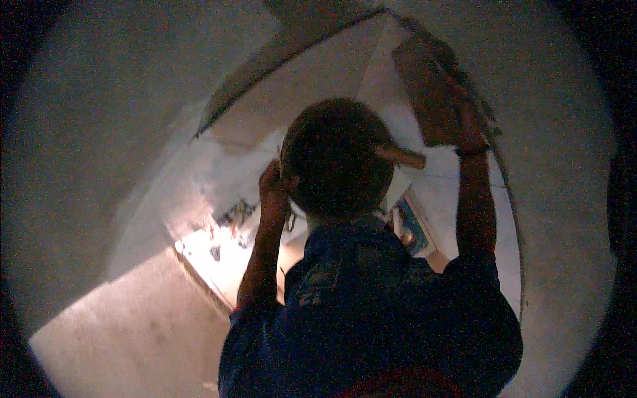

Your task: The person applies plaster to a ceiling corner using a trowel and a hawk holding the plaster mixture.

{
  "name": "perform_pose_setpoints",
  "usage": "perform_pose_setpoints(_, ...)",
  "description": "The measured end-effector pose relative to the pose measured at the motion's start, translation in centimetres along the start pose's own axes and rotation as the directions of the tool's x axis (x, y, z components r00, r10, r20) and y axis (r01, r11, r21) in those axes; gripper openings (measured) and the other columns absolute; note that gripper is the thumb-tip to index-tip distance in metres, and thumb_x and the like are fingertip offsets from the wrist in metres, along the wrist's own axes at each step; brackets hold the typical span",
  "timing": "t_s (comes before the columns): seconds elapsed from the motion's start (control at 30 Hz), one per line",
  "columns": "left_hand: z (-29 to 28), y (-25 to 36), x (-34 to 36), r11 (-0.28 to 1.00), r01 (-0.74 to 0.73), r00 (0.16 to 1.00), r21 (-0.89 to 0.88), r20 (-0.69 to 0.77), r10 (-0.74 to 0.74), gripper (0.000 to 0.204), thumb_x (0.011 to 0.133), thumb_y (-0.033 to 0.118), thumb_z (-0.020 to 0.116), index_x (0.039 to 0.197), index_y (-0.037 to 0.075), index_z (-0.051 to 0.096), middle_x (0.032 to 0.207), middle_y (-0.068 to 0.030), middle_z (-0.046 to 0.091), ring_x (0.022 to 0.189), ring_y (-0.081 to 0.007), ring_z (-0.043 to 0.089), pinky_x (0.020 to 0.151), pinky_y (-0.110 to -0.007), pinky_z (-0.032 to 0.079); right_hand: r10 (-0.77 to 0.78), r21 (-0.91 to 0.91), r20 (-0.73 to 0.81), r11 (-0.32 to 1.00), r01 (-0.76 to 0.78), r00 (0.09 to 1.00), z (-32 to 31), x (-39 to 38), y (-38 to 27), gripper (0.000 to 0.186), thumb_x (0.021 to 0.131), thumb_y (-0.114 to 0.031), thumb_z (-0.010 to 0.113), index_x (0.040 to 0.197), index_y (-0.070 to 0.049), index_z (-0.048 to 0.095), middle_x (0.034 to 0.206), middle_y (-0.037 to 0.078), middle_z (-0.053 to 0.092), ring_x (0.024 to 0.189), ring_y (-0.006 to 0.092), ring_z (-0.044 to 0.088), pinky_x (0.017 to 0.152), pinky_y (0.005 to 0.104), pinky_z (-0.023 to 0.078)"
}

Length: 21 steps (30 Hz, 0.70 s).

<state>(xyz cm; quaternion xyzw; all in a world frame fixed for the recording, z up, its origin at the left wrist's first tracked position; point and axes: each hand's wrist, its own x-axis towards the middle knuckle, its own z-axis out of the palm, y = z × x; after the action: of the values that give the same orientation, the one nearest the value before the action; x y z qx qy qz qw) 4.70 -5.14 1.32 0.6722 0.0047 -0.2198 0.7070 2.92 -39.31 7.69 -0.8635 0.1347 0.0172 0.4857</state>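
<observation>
Neither my left hand nor my right hand shows in the head view. Close in front of me is another person (371, 318), seen from behind in a dark blue shirt. Both of that person's arms are raised. Their right hand (470, 126) reaches up at a dark brown flat shape (421, 99) on the wall; whether it grips anything is too dark to tell. Their left hand (269, 182) is up beside the head. A brownish flat piece (403, 157) juts out by the right side of the head; its kind is unclear.
A brightly lit surface (215, 268) at left bears several small items, with a dark cluttered heap (235, 213) behind. Lower left is a pale flat panel (133, 325). A blue framed panel (413, 225) shows past the person's shoulder. A pale wall (564, 199) rises at right.
</observation>
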Motion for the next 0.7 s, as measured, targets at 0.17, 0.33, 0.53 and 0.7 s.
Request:
perform_pose_setpoints(0.17,-0.9,5.5,4.5,0.993,-0.108,0.991,0.048,0.083,0.104,0.015,0.064,0.007,0.060,0.074,0.005,0.048,0.071,-0.0002,0.049,0.067,-0.0108,0.043,0.061,-0.024,0.034,0.241,-0.187,0.392,0.966,-0.180,0.888,-0.4,-2.6,-10.0,0.029,0.084,-0.019,0.049,0.111,-0.007,0.047,0.118,0.011,0.047,0.096,0.0213,0.053,0.083,0.0344,0.042)
perform_pose_setpoints(0.33,-2.2,10.5,8.6,0.987,-0.141,0.983,0.083,0.128,0.130,0.016,0.063,0.008,0.060,0.072,0.006,0.047,0.066,0.0007,0.047,0.062,-0.0102,0.040,0.059,-0.023,0.032,0.046,-0.279,0.372,0.958,0.064,0.927,3.2,1.2,-13.9,0.026,0.081,-0.016,0.054,0.105,-0.007,0.049,0.112,0.013,0.051,0.091,0.0239,0.056,0.079,0.0352,0.043)
perform_pose_setpoints(0.53,1.6,9.6,4.6,0.990,-0.132,0.990,-0.058,0.038,0.134,0.017,0.060,0.007,0.059,0.069,0.006,0.045,0.062,0.0011,0.042,0.059,-0.0098,0.036,0.056,-0.024,0.031,-0.059,-0.344,0.452,0.909,0.235,0.890,6.8,1.5,-6.7,0.026,0.080,-0.016,0.054,0.105,-0.007,0.050,0.109,0.013,0.052,0.091,0.0252,0.055,0.079,0.0353,0.043)
perform_pose_setpoints(0.7,0.9,11.1,7.3,0.980,-0.196,0.980,0.022,0.044,0.195,0.017,0.058,0.006,0.059,0.067,0.006,0.045,0.062,0.0011,0.043,0.058,-0.0101,0.038,0.055,-0.024,0.032,-0.023,-0.321,0.472,0.927,0.196,0.881,7.2,4.0,-5.4,0.026,0.081,-0.016,0.053,0.105,-0.006,0.050,0.109,0.014,0.052,0.092,0.0257,0.055,0.080,0.0356,0.042)
